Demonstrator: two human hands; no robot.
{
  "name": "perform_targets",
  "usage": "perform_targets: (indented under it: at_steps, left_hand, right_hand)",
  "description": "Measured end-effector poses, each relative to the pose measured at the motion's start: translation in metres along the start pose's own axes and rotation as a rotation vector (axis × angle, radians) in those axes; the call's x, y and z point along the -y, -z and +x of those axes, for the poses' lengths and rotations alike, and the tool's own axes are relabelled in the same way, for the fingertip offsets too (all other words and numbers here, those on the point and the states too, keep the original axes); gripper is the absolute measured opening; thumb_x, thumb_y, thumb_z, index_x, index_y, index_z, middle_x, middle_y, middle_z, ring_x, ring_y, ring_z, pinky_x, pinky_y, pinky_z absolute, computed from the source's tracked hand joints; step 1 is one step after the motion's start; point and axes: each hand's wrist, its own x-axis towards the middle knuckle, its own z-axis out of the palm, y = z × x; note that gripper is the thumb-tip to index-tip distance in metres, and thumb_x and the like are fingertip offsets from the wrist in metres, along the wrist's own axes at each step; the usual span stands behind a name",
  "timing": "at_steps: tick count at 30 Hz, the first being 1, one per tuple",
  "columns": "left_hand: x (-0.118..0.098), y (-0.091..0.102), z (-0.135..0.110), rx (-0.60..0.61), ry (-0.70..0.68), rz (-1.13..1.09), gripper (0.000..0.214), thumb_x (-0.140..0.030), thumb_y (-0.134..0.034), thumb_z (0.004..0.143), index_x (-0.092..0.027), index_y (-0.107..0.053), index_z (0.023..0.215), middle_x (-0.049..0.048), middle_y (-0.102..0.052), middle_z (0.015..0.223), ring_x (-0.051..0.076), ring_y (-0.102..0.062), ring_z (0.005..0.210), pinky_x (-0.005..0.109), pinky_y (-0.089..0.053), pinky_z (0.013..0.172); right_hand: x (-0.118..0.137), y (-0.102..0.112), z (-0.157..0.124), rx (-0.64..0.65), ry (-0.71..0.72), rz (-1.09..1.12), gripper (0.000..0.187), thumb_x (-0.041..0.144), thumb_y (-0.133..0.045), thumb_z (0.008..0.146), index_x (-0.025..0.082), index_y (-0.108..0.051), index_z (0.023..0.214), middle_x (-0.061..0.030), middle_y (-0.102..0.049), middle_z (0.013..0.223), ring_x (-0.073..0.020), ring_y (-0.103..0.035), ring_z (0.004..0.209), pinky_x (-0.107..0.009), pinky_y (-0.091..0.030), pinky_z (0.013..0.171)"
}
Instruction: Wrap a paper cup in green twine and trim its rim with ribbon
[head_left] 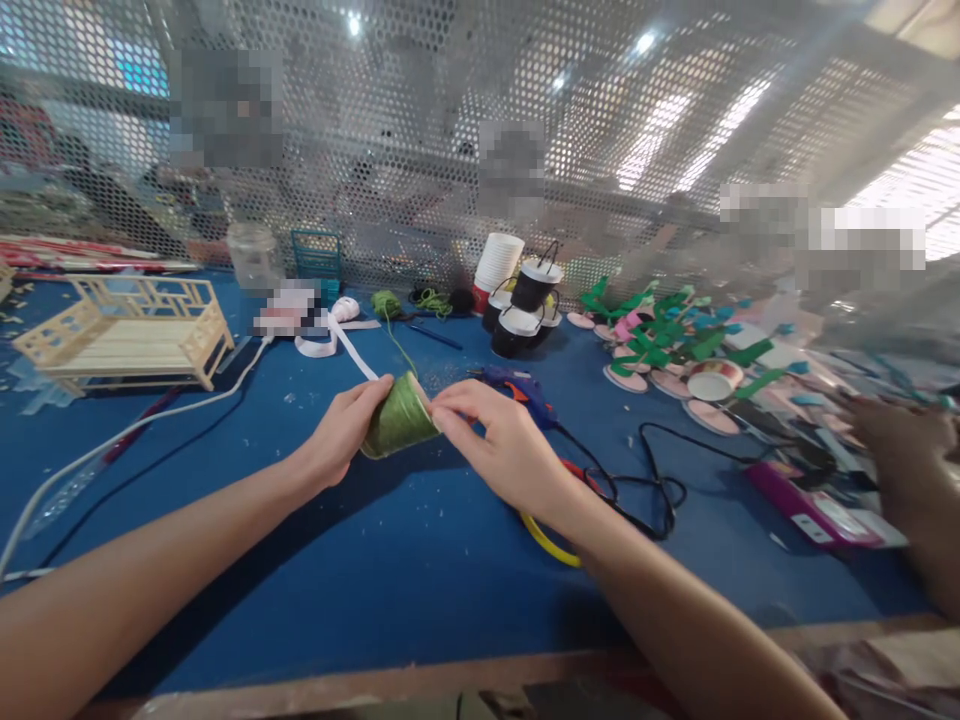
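Head: green cup (pixel 401 420), illegible purple block (pixel 795 500)

My left hand (pixel 341 430) covers part of the green cup (pixel 401 422); my right forearm (pixel 660 590) hides some of the yellow ring (pixel 551 543). At right, another person's arm (pixel 915 485) is cut off.

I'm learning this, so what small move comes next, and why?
Perhaps press along the rim of the green-wrapped cup with the right hand: its fingertips are there, the left hand holds the cup, and a green strand runs to the yarn ball, so it could loosen.
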Motion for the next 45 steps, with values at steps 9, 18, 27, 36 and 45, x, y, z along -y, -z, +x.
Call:
perform_targets:
  at_steps: [9,18,27,36,45]
  left_hand:
    - [0.005,0.001,0.001,-0.015,-0.093,0.03,0.037,-0.047,-0.051,0.075,-0.012,-0.062,0.08,0.0032,-0.06,0.073,0.015,-0.051,0.067,0.025,-0.038,0.059]
    - [0.004,-0.001,-0.002,-0.026,-0.105,0.045,0.036,-0.049,-0.052,0.074,-0.014,-0.059,0.073,-0.0003,-0.053,0.069,0.013,-0.045,0.065,0.024,-0.033,0.058]
    - [0.007,0.0,-0.001,-0.027,-0.137,0.122,0.038,-0.051,-0.049,0.074,-0.014,-0.057,0.068,-0.0015,-0.047,0.064,0.012,-0.04,0.059,0.024,-0.03,0.054]
    - [0.005,-0.002,-0.004,-0.018,-0.15,0.155,0.039,-0.051,-0.048,0.074,-0.013,-0.059,0.071,-0.0011,-0.047,0.062,0.012,-0.04,0.057,0.024,-0.03,0.051]
    - [0.007,-0.001,-0.003,-0.017,-0.166,0.179,0.038,-0.05,-0.048,0.076,-0.014,-0.058,0.071,-0.0021,-0.047,0.062,0.011,-0.04,0.057,0.023,-0.03,0.051]
  right_hand:
    - [0.006,-0.009,-0.006,-0.113,-0.027,0.015,0.012,0.017,-0.05,0.079,0.017,-0.063,0.081,-0.0069,-0.065,0.084,-0.0164,-0.059,0.078,-0.03,-0.046,0.071]
    - [0.003,-0.014,-0.007,-0.155,0.018,0.021,0.012,0.012,-0.05,0.078,0.017,-0.061,0.078,-0.0057,-0.064,0.081,-0.0149,-0.058,0.076,-0.028,-0.046,0.068]
    - [0.003,-0.013,-0.006,-0.11,-0.179,0.121,0.006,0.017,-0.055,0.074,0.017,-0.061,0.074,-0.0038,-0.063,0.075,-0.0138,-0.055,0.066,-0.028,-0.045,0.063]
    - [-0.005,-0.014,-0.001,-0.018,-0.346,0.255,0.009,0.024,-0.059,0.07,0.016,-0.059,0.072,-0.0015,-0.059,0.067,-0.0132,-0.052,0.06,-0.029,-0.044,0.061]
    - [-0.005,-0.011,0.0,0.04,-0.291,0.215,0.007,0.023,-0.056,0.071,0.016,-0.058,0.07,-0.0009,-0.059,0.068,-0.0124,-0.052,0.061,-0.027,-0.042,0.06]
